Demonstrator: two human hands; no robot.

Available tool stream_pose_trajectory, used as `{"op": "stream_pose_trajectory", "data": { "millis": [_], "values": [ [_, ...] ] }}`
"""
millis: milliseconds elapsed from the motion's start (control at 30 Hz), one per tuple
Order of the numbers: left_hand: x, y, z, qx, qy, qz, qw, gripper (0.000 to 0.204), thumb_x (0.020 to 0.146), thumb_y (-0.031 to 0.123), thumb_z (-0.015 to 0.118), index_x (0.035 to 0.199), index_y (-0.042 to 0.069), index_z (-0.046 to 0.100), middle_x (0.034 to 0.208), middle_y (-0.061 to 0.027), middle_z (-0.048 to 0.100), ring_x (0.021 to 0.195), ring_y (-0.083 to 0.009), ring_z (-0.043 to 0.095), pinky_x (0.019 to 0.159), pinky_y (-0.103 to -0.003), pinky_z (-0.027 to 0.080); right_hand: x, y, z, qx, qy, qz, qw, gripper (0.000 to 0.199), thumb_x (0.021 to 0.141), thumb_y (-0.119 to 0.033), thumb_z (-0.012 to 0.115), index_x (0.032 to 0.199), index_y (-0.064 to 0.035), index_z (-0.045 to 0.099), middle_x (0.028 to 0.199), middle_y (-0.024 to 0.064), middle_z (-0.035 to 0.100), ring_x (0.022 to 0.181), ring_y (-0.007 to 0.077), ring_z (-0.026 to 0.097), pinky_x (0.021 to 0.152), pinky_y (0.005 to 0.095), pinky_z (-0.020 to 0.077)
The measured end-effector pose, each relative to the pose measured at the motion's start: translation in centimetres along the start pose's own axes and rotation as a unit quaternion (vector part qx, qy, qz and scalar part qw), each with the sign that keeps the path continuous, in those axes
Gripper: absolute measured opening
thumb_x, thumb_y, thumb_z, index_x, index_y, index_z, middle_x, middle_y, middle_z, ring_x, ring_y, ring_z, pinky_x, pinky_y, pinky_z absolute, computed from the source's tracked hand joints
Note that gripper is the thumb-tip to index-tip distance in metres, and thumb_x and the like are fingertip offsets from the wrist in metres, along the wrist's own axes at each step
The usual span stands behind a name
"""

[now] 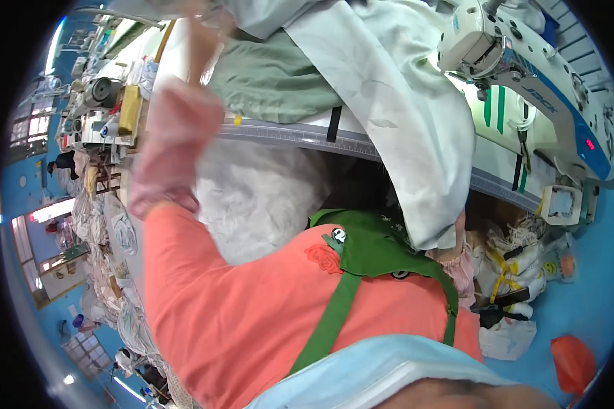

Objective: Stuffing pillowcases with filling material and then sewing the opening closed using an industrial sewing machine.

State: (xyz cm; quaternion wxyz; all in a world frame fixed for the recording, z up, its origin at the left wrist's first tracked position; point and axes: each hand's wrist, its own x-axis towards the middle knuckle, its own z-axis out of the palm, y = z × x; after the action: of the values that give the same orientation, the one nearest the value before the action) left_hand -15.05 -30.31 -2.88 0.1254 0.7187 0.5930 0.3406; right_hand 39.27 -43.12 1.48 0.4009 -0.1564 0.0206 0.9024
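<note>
Carefully keep the white cloth (402, 116) smooth near the sewing machine (525, 75); both hands' fingers are hidden, grip unknowable.

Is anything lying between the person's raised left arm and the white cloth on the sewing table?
Nothing visible does. The left hand, blurred near the top edge, already reaches the white cloth draped over the table edge. A green cloth lies beside it, not between. The right hand is hidden under the hanging cloth.

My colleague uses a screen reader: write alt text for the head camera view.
A person in a coral top and green apron lifts the left arm over white fabric draped across a sewing table; a white sewing machine stands at right.
</note>
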Motion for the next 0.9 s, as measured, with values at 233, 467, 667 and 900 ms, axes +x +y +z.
{"op": "stream_pose_trajectory", "data": {
  "millis": [233,467,667,900],
  "values": [
    [2.0,23.4,9.2,0.215,0.031,0.154,0.964,0.069,0.072,0.016,0.073,0.137,0.012,0.051,0.14,-0.0159,0.051,0.134,-0.0311,0.045,0.111,-0.054,0.03,-2.4,-1.7,-1.1,0.077,-0.005,0.061,0.995,0.06,0.1,-0.039,0.046,0.148,-0.0034,0.037,0.149,0.0166,0.045,0.133,0.0324,0.047,0.113,0.0457,0.0378],
    [18.9,5.7,3.5,0.212,0.077,-0.028,0.974,0.022,0.084,0.018,0.063,0.101,0.007,0.071,0.095,-0.0203,0.07,0.095,-0.0406,0.066,0.084,-0.048,0.052,-2.1,-3.0,-1.7,0.141,0.012,0.016,0.99,0.058,0.1,-0.037,0.045,0.147,-0.0034,0.039,0.146,0.0161,0.048,0.129,0.0321,0.051,0.111,0.046,0.0403],
    [31.3,-4.3,-4.9,0.442,0.019,-0.16,0.882,0.025,0.09,0.017,0.057,0.108,0.005,0.07,0.101,-0.0198,0.071,0.102,-0.0366,0.067,0.09,-0.047,0.053,1.2,-1.3,3.7,-0.199,0.049,-0.113,0.972,0.049,0.097,-0.019,0.056,0.142,-0.0011,0.044,0.135,0.0143,0.057,0.119,0.0236,0.06,0.099,0.0378,0.0503],
    [25.3,-3.2,-7.4,0.342,0.058,-0.388,0.854,0.021,0.09,0.017,0.06,0.102,0.005,0.071,0.093,-0.0163,0.07,0.092,-0.0303,0.067,0.08,-0.041,0.054,7.6,1.7,11.2,-0.262,0.052,-0.09,0.959,0.037,0.092,-0.012,0.068,0.124,0.002,0.056,0.109,0.0091,0.067,0.092,0.015,0.067,0.079,0.0291,0.0549]
  ]
}}
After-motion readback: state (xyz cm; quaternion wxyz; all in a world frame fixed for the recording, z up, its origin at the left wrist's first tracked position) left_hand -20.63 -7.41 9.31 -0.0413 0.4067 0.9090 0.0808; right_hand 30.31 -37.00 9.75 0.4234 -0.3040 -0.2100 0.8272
